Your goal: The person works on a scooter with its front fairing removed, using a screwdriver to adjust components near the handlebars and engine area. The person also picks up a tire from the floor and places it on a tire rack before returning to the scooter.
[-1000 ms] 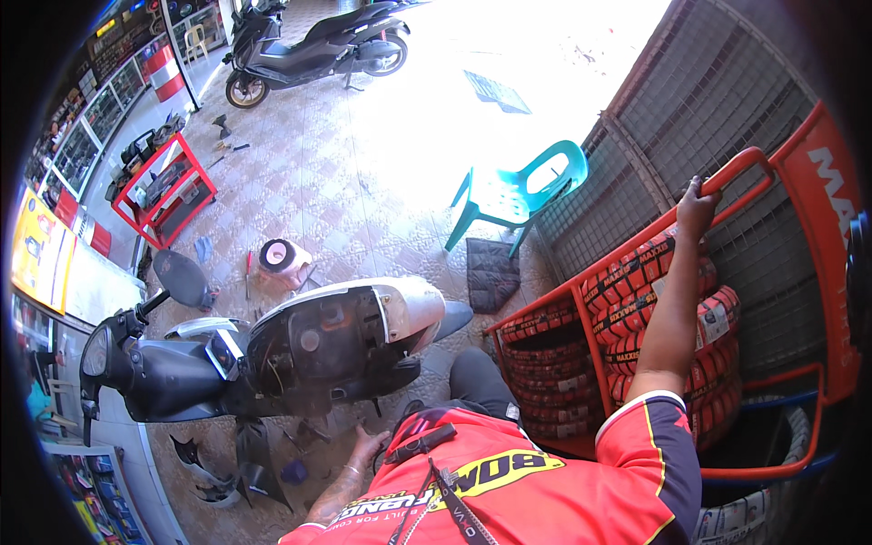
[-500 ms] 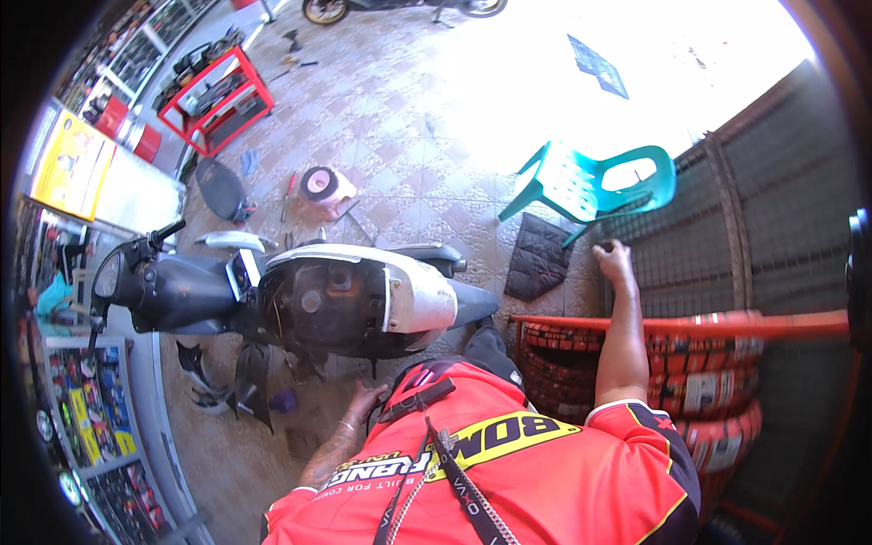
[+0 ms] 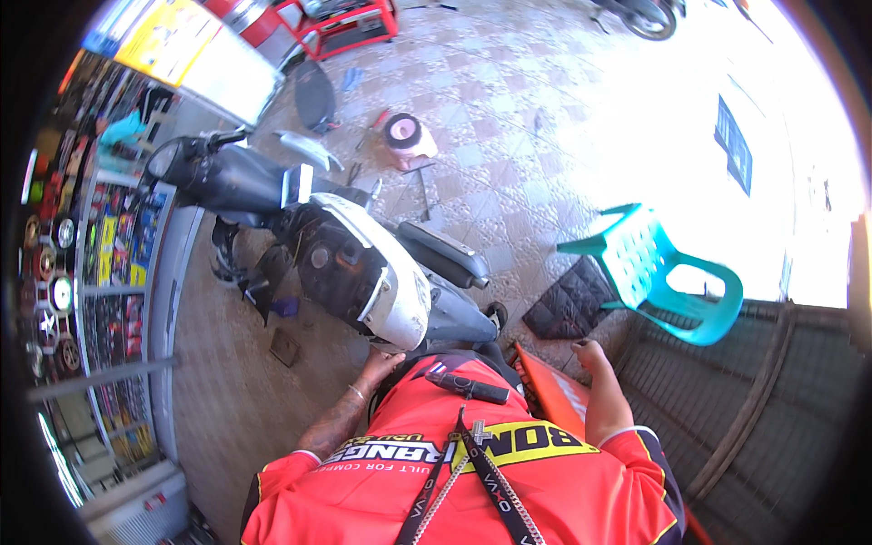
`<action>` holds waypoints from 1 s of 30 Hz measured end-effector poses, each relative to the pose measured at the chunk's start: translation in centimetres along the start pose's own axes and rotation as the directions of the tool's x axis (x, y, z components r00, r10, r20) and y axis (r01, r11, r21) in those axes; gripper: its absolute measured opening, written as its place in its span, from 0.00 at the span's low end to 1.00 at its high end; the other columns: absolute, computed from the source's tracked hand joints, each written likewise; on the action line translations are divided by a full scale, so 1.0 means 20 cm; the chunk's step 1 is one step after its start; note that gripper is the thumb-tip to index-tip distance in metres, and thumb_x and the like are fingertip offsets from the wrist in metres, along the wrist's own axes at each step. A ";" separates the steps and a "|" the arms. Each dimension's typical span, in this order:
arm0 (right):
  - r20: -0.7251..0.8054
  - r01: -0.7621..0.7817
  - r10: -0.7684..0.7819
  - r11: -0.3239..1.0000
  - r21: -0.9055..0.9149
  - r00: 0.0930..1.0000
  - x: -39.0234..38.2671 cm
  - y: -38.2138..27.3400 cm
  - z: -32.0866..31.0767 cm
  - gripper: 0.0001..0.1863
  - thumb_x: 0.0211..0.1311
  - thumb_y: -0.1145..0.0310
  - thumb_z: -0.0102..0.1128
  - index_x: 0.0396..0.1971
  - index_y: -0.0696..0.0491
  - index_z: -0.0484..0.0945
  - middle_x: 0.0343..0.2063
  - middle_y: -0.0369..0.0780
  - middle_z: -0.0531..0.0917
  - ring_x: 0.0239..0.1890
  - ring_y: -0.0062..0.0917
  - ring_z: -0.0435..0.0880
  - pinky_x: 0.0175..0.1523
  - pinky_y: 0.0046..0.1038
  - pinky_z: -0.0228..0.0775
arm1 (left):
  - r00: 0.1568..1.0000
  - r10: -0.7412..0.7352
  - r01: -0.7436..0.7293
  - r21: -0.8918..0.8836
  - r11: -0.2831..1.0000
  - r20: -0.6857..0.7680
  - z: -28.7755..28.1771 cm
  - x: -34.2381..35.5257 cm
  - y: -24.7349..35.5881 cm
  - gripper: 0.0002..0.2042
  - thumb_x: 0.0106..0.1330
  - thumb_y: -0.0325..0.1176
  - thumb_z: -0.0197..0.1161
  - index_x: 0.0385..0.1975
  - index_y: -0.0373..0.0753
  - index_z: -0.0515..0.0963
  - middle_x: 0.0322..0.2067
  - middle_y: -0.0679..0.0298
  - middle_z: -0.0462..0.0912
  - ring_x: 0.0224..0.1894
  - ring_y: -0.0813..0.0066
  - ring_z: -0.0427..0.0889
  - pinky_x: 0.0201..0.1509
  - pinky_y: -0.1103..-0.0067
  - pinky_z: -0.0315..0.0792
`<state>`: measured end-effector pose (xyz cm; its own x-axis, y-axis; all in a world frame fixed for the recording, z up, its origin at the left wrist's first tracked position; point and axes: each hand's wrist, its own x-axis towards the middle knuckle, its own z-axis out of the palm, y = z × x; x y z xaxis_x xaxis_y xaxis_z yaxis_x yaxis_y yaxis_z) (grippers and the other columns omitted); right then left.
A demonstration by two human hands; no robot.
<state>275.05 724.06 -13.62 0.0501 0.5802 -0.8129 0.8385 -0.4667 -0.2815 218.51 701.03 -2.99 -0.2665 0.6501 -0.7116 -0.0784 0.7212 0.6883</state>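
My left hand [image 3: 383, 361] is closed at the lower rear edge of the scooter's white tail panel [image 3: 400, 309]; what its fingers hold, if anything, is hidden. The partly stripped black scooter [image 3: 236, 182] stands side-on before me, its seat area exposed. My right hand [image 3: 586, 351] is raised to the right, loosely curled with nothing visible in it, above an orange rack [image 3: 559, 400] and near a black quilted mat [image 3: 559, 300] on the tiles.
A green plastic chair [image 3: 654, 263] stands right, by a wire-mesh panel [image 3: 754, 409]. Loose body panels [image 3: 272, 277], a pink container [image 3: 413, 150] and tools lie around the scooter. A red tool cart [image 3: 345, 36], glass display shelves [image 3: 123, 245] and another motorbike [image 3: 649, 14] border the area.
My right hand has let go of the orange rack's handle and come down. The view has swung rightward, away from the stacked tyres, and my left hand now appears closer to the scooter's tail.
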 end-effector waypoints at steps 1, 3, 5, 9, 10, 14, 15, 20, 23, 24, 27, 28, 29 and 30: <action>0.029 -0.072 0.072 0.997 0.016 0.997 0.03 -0.04 -0.03 0.22 0.54 0.53 0.64 0.39 0.56 0.83 0.36 0.48 0.85 0.43 0.39 0.84 0.48 0.35 0.73 | 0.994 0.077 -0.077 0.015 0.997 -0.072 0.04 -0.02 0.03 0.25 0.55 0.31 0.69 0.50 0.33 0.66 0.32 0.64 0.78 0.23 0.82 0.73 0.23 0.81 0.68; -0.010 -0.001 0.001 0.999 -0.038 1.000 0.09 -0.15 -0.11 0.21 0.54 0.54 0.64 0.39 0.57 0.83 0.37 0.49 0.85 0.44 0.39 0.84 0.48 0.36 0.73 | 0.993 0.029 -0.033 -0.032 0.999 -0.112 0.10 -0.03 0.07 0.21 0.55 0.31 0.69 0.47 0.33 0.69 0.32 0.65 0.79 0.23 0.82 0.73 0.23 0.81 0.68; -0.040 0.029 -0.033 0.994 -0.105 0.999 0.12 -0.29 -0.20 0.20 0.55 0.55 0.62 0.40 0.57 0.83 0.37 0.49 0.85 0.44 0.40 0.84 0.49 0.36 0.73 | 0.990 -0.006 -0.005 -0.074 0.997 -0.142 0.13 -0.02 0.07 0.18 0.55 0.31 0.69 0.43 0.34 0.73 0.32 0.65 0.80 0.23 0.82 0.74 0.24 0.81 0.69; -0.116 0.236 -0.256 0.958 -0.166 0.960 0.07 -0.62 -0.35 0.20 0.56 0.56 0.61 0.40 0.57 0.83 0.38 0.49 0.85 0.45 0.41 0.83 0.50 0.36 0.73 | 0.990 -0.121 0.118 -0.049 0.992 -0.069 0.14 0.05 0.00 0.22 0.56 0.34 0.70 0.48 0.36 0.70 0.31 0.68 0.78 0.23 0.83 0.73 0.25 0.82 0.69; -0.121 0.265 -0.284 0.952 -0.152 0.951 0.05 -0.70 -0.37 0.20 0.56 0.56 0.61 0.40 0.57 0.83 0.38 0.49 0.85 0.45 0.41 0.83 0.49 0.36 0.73 | 0.989 -0.146 0.146 -0.006 0.989 -0.029 0.14 0.08 -0.02 0.25 0.57 0.36 0.70 0.52 0.38 0.67 0.32 0.68 0.77 0.23 0.83 0.72 0.25 0.83 0.69; -0.115 0.336 -0.375 0.905 -0.259 0.920 0.00 -0.94 -0.37 0.20 0.56 0.56 0.61 0.41 0.56 0.83 0.38 0.50 0.85 0.45 0.40 0.83 0.50 0.36 0.72 | 0.983 -0.181 0.181 -0.094 0.979 0.004 0.13 0.15 -0.12 0.23 0.57 0.38 0.70 0.48 0.38 0.68 0.30 0.68 0.77 0.22 0.83 0.72 0.24 0.83 0.68; -0.086 0.322 -0.350 0.916 -0.241 0.933 0.00 -0.97 -0.36 0.20 0.57 0.56 0.61 0.41 0.56 0.83 0.39 0.50 0.84 0.45 0.41 0.83 0.50 0.37 0.72 | 0.982 -0.189 0.186 -0.129 0.974 -0.012 0.13 0.16 -0.14 0.22 0.57 0.38 0.70 0.48 0.38 0.69 0.30 0.68 0.77 0.22 0.83 0.72 0.24 0.83 0.68; 0.019 0.341 -0.351 0.893 -0.295 0.936 0.15 -1.01 -0.32 0.22 0.58 0.58 0.59 0.47 0.59 0.80 0.35 0.45 0.85 0.37 0.30 0.84 0.45 0.32 0.73 | 0.963 -0.258 0.228 -0.286 0.931 -0.072 0.15 0.18 -0.18 0.19 0.58 0.40 0.69 0.43 0.38 0.71 0.28 0.69 0.77 0.21 0.82 0.71 0.24 0.82 0.67; 0.077 0.403 -0.399 0.865 -0.299 0.914 0.32 -0.91 -0.38 0.22 0.58 0.57 0.59 0.46 0.58 0.81 0.31 0.43 0.85 0.32 0.28 0.83 0.37 0.32 0.74 | 0.943 -0.314 0.255 -0.365 0.895 -0.112 0.18 0.17 -0.18 0.18 0.58 0.41 0.69 0.41 0.39 0.72 0.27 0.69 0.76 0.21 0.82 0.71 0.24 0.82 0.66; 0.106 0.401 -0.387 0.874 -0.276 0.916 0.40 -0.85 -0.42 0.22 0.58 0.57 0.59 0.46 0.58 0.81 0.30 0.43 0.84 0.30 0.28 0.83 0.36 0.32 0.74 | 0.935 -0.333 0.264 -0.387 0.884 -0.123 0.20 0.16 -0.17 0.18 0.58 0.41 0.69 0.40 0.39 0.72 0.27 0.69 0.76 0.21 0.82 0.71 0.23 0.82 0.66; 0.104 0.313 -0.295 0.898 -0.310 0.950 0.67 -0.67 -0.60 0.21 0.58 0.57 0.57 0.43 0.59 0.82 0.26 0.41 0.82 0.26 0.27 0.80 0.30 0.32 0.73 | 0.905 -0.390 0.277 -0.463 0.842 -0.168 0.29 0.16 -0.13 0.16 0.58 0.42 0.69 0.37 0.39 0.73 0.25 0.69 0.76 0.20 0.82 0.70 0.23 0.82 0.66; 0.186 0.384 -0.343 0.882 -0.272 0.921 0.76 -0.60 -0.68 0.20 0.58 0.58 0.57 0.41 0.58 0.82 0.25 0.40 0.81 0.24 0.26 0.79 0.28 0.31 0.71 | 0.892 -0.413 0.280 -0.490 0.826 -0.185 0.34 0.16 -0.12 0.16 0.58 0.42 0.69 0.36 0.39 0.74 0.25 0.69 0.76 0.20 0.82 0.70 0.23 0.82 0.65; 0.253 0.417 -0.353 0.866 -0.276 0.901 0.86 -0.56 -0.78 0.18 0.58 0.58 0.57 0.39 0.58 0.82 0.23 0.39 0.80 0.22 0.25 0.77 0.25 0.31 0.70 | 0.876 -0.437 0.281 -0.520 0.807 -0.205 0.39 0.17 -0.10 0.16 0.58 0.43 0.69 0.35 0.39 0.74 0.25 0.69 0.76 0.20 0.82 0.70 0.23 0.82 0.65; 0.221 0.325 -0.261 0.884 -0.336 0.940 0.94 -0.53 -0.87 0.15 0.58 0.60 0.57 0.34 0.58 0.82 0.21 0.38 0.78 0.20 0.23 0.75 0.23 0.28 0.67 | 0.859 -0.461 0.280 -0.551 0.787 -0.222 0.45 0.17 -0.07 0.15 0.58 0.43 0.69 0.35 0.39 0.74 0.24 0.69 0.76 0.20 0.82 0.70 0.23 0.82 0.65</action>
<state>276.58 751.41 -17.06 -0.2920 0.5198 -0.8028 0.9397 -0.0001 -0.3419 226.44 704.37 -7.62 -0.4060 0.1729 -0.8974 -0.6651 0.6175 0.4199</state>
